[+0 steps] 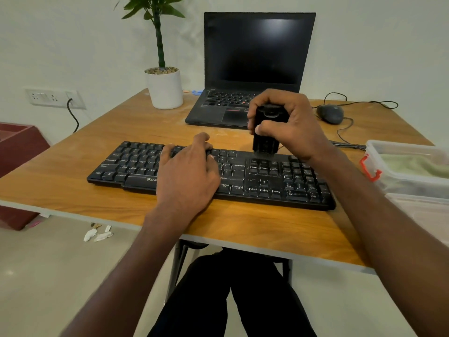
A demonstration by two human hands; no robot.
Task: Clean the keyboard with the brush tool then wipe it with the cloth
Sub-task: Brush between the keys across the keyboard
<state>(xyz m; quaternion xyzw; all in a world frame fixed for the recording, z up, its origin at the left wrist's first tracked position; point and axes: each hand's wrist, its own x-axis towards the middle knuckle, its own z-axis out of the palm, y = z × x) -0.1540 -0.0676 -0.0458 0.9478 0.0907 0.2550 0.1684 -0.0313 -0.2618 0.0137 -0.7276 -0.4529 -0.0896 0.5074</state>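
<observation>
Head view. We see a black full-size keyboard (211,176) lying on a wooden table (243,229), its long axis running left to right across our front and tilted slightly, the right end nearer to us.

Right hand (289,122): fingers and thumb curled round a black brush tool (264,132), held upright with the working end down. Pale bristles touch the keyboard at its far edge, just above the small key block between the main keys and the number pad.

Left hand (189,171): lies flat on the middle of the keyboard, fingers fairly straight and reaching to the far row, holding nothing. We judge it is steadying the board.

Relation that matters: the unbrushed length of the keyboard runs both ways along its long axis from the brush. The number pad lies just right of the bristles and the main key field lies left, under and beyond the left hand. We judge the right hand can sweep rightward freely; a leftward sweep needs the left hand to shift.

Cloth: a pale green cloth (418,164) appears to sit inside a clear plastic box (379,152) with a red latch at the right table edge, nearer the right hand. We judge the wiping step is not yet begun.

Also present: open laptop (255,66) with dark screen, wired mouse (330,114), potted plant (164,86).
</observation>
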